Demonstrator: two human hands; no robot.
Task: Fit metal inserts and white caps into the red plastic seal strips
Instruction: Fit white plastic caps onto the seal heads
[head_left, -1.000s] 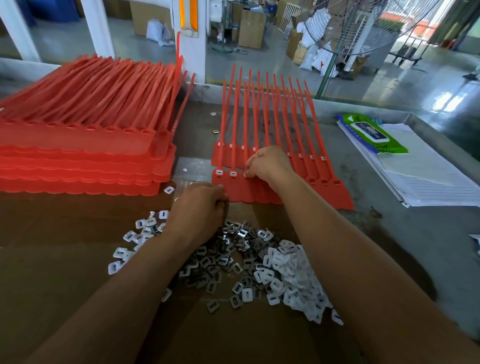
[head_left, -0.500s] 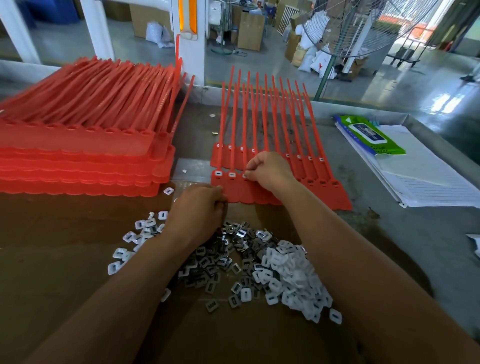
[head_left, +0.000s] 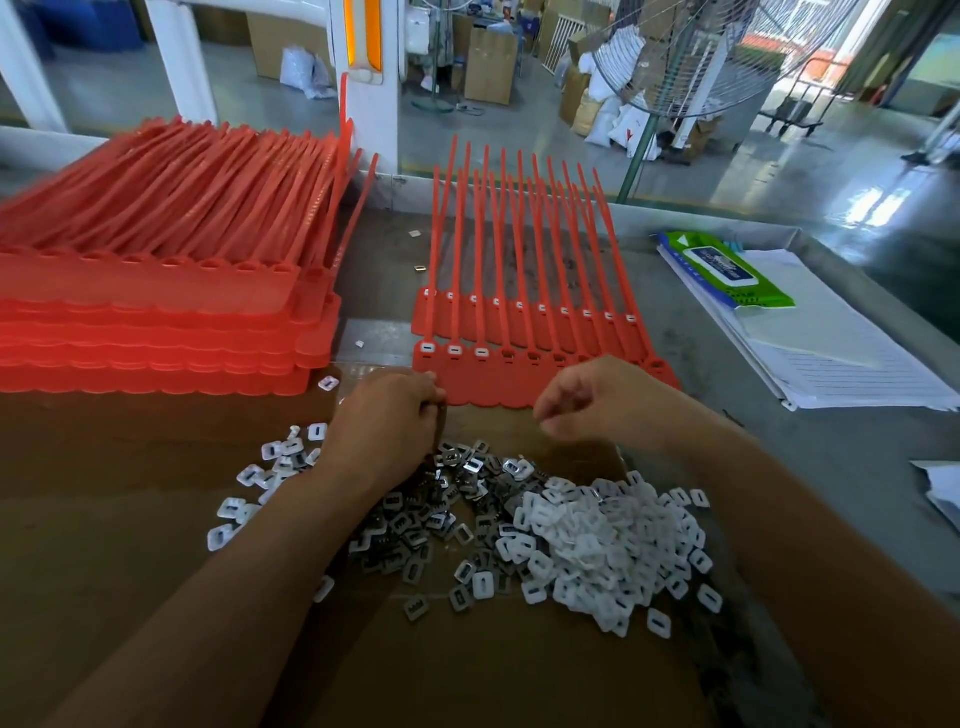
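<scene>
Two red seal strip sheets lie side by side in the middle. The near sheet (head_left: 498, 382) has three white caps fitted at its left end, and the far sheet (head_left: 524, 322) has a cap in every head. My left hand (head_left: 387, 426) is curled in a fist at the near sheet's left corner, above the metal inserts (head_left: 441, 501); what it holds is hidden. My right hand (head_left: 597, 400) hovers over the near sheet's front edge with loosely curled fingers and nothing visible in them. A heap of white caps (head_left: 602, 535) lies to the right of the inserts.
A tall stack of red strip sheets (head_left: 156, 312) fills the left side. More white caps (head_left: 260, 478) are scattered left of my left wrist. Papers and a green wipes pack (head_left: 727, 275) lie at the right. The parts rest on brown cardboard (head_left: 104, 519).
My right hand has lifted off the near sheet's heads and drawn back toward me and my left hand. The left hand has stayed in place.
</scene>
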